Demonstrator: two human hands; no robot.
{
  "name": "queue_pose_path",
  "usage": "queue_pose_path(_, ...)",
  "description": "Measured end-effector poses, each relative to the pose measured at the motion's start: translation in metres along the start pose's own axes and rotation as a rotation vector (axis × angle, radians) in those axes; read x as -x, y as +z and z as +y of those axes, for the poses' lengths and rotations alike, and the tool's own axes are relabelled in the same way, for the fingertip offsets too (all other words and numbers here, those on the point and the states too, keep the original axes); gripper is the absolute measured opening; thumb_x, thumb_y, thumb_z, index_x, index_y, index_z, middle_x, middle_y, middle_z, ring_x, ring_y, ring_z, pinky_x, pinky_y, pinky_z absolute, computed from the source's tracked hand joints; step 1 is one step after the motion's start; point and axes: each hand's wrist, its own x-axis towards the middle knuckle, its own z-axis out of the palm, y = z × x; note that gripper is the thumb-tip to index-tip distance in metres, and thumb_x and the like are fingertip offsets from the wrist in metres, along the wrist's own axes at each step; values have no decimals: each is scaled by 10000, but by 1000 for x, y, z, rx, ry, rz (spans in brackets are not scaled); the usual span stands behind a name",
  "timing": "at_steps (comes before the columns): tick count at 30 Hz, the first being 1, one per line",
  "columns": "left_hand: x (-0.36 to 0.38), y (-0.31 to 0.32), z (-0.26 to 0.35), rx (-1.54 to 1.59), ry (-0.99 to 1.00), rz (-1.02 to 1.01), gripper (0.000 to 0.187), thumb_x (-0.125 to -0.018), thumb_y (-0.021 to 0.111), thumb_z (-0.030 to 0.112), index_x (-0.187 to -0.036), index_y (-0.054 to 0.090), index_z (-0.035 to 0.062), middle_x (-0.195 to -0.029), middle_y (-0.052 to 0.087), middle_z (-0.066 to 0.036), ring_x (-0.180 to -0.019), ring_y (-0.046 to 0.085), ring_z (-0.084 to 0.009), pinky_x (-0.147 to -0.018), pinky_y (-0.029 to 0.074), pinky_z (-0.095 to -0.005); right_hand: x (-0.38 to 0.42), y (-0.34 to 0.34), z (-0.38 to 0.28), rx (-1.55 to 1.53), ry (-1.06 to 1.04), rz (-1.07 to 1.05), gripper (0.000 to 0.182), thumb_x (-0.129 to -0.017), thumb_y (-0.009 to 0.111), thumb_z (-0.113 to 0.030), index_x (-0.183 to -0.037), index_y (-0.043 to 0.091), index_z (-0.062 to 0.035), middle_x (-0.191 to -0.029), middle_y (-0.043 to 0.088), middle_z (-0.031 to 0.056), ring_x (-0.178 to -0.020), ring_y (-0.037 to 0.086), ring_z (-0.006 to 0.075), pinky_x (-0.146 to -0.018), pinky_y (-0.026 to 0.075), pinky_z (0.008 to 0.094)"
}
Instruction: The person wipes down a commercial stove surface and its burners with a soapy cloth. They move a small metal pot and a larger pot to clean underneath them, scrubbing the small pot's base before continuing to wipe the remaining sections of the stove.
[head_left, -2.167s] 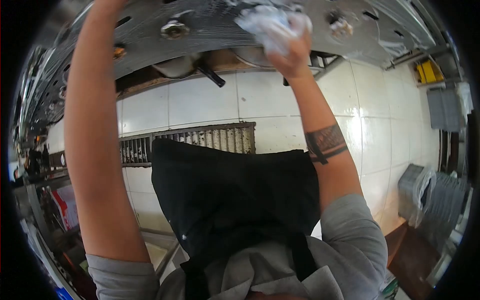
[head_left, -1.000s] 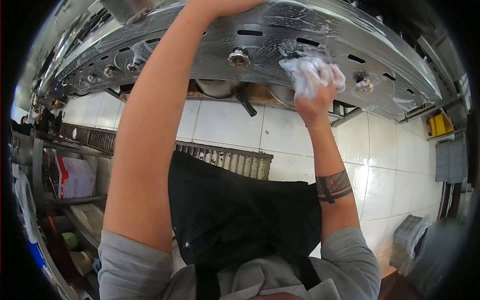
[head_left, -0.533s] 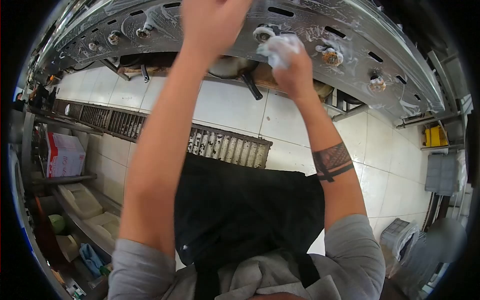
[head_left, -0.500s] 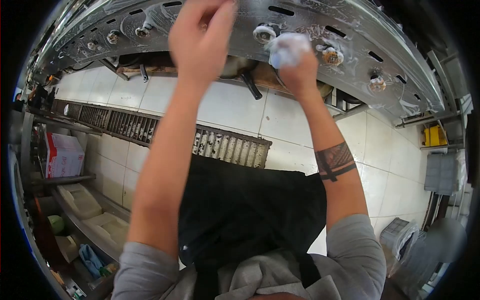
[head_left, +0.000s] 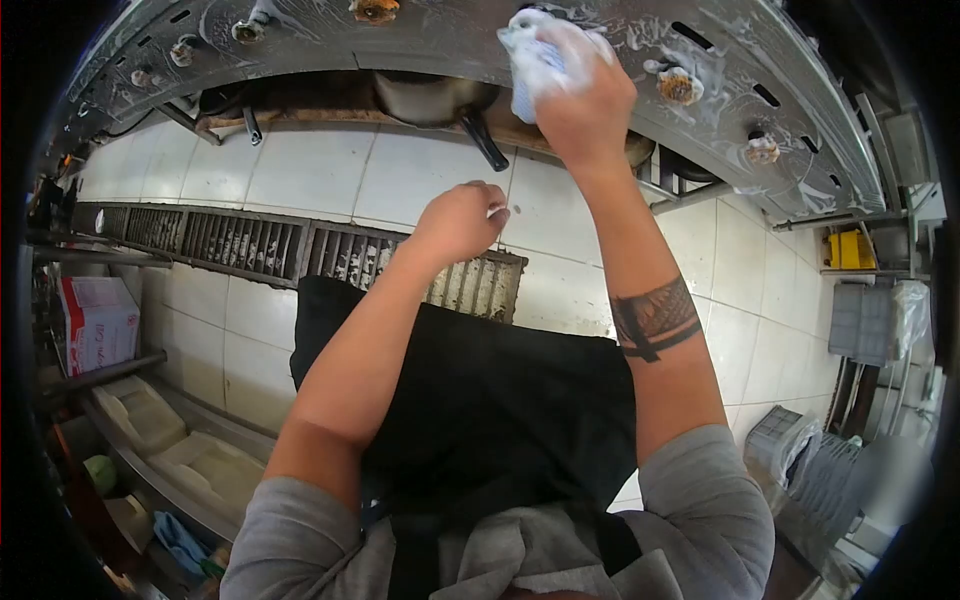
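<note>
My right hand grips a soapy cloth, white with foam and partly blue, against the steel front panel. Foam streaks the panel, which carries a row of knob fittings. A rusty one is just right of my right hand, another is at the top. My left hand hangs in the air below the panel, over the tiled floor, with fingers curled and a gap between thumb and fingertips; nothing shows in it.
Under the panel, a pan with a black handle juts out from a shelf. A metal drain grate crosses the floor. At the left are a red and white box and plastic containers; grey crates stand at the right.
My left hand has come down and away from the panel. My right hand has shifted slightly left and up with the cloth. The view has shifted a little.
</note>
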Motion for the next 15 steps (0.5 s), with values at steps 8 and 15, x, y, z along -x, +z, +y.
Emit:
queue_pose_path(8,-3,22,-8,-60,61,-140,331,-975,621,298,-1183,708,56,-1208,696,-172,-1137,647,-357,-984,512,-446,-1,9,-11,-276,256,33,37,-847,722,-139,-870,745,-121,-960,735,38,-761,679,260,-686,571,378)
queue_pose_path(15,-4,21,-12,-99,38,-271,377,-982,610,325,-1253,684,72,-1289,663,-161,-1204,616,-356,-1036,488,-442,-34,-10,4,53,-62,-25,260,-803,734,-74,-1062,754,-68,-993,720,102,-912,653,325,-824,526,408)
